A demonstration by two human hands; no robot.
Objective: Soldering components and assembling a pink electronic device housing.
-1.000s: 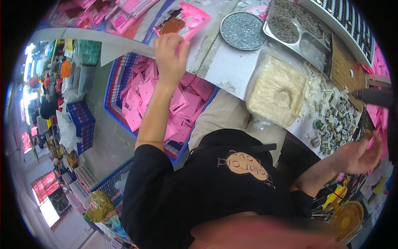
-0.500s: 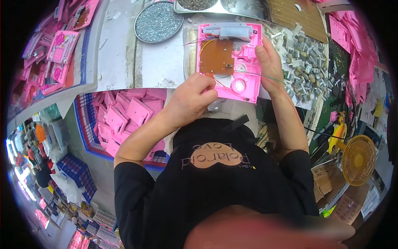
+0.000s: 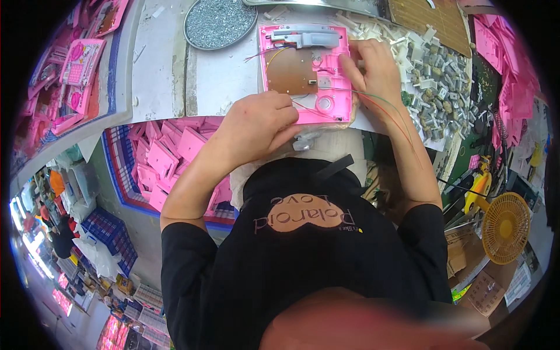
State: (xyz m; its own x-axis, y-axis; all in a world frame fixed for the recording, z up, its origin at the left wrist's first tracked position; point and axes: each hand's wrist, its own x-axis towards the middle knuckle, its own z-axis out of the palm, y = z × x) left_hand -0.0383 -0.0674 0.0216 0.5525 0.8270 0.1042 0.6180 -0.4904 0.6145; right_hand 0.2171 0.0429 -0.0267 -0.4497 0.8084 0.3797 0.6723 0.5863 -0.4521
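Note:
A pink plastic housing [image 3: 332, 93] lies open side up on the white bench, with a brown circuit board [image 3: 290, 71] and a grey part [image 3: 309, 37] inside it. My left hand [image 3: 256, 125] rests at its lower left corner, fingers curled on thin red wires [image 3: 303, 107]. My right hand [image 3: 376, 73] presses on the housing's right edge. Red and green wires [image 3: 391, 114] trail from there along my right forearm.
A round metal dish of small screws [image 3: 219, 22] sits at the upper left. A heap of small white and grey parts [image 3: 434, 76] lies to the right. A blue crate of pink panels [image 3: 169, 157] stands below the bench. A yellow fan [image 3: 504, 227] is at the right.
One second ago my left hand reached far out to a pink piece and my right hand was low at the right. Both hands have since come together on the pink housing.

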